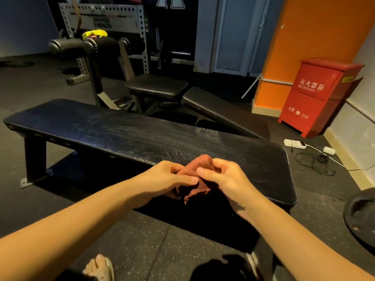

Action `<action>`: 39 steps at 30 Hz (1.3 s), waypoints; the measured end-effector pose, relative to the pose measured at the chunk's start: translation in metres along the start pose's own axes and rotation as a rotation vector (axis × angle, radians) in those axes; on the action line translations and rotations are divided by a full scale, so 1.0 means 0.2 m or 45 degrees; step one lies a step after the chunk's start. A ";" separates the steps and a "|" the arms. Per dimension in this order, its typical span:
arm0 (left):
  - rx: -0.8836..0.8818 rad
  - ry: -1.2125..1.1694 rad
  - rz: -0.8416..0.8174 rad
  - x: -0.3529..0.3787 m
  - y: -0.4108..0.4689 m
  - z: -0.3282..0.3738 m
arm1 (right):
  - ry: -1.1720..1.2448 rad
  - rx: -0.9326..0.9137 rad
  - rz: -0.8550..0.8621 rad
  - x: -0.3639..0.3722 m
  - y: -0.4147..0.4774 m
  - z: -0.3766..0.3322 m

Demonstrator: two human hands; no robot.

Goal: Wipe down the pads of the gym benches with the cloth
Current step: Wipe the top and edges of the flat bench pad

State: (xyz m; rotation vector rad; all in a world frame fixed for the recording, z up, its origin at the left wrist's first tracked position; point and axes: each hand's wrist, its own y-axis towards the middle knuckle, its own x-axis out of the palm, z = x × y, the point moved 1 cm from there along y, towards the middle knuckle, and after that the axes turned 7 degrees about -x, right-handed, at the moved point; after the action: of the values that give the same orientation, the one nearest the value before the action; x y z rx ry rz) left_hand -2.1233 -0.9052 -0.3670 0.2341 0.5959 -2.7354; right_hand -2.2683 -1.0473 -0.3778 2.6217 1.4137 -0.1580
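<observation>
At lower centre of the frame, the left grip (168,179) and the right grip (225,179) were both clamped on a bunched reddish-brown cloth (194,186), fingers curled into its folds. The cloth sat between them, over the near edge of the long black bench (121,134). A second bench (158,85) stood behind it, and a red cabinet (316,94) at right.
</observation>
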 end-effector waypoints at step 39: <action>0.198 1.122 0.557 -0.56 0.68 -0.11 | -1.262 -0.564 -0.093 -0.04 1.07 0.35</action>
State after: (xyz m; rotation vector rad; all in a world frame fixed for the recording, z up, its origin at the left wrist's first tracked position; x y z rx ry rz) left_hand -1.9694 -0.9806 -0.4134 1.4533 0.4481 -2.1482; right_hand -2.0950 -1.1834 -0.4266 1.6926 0.9998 -0.8844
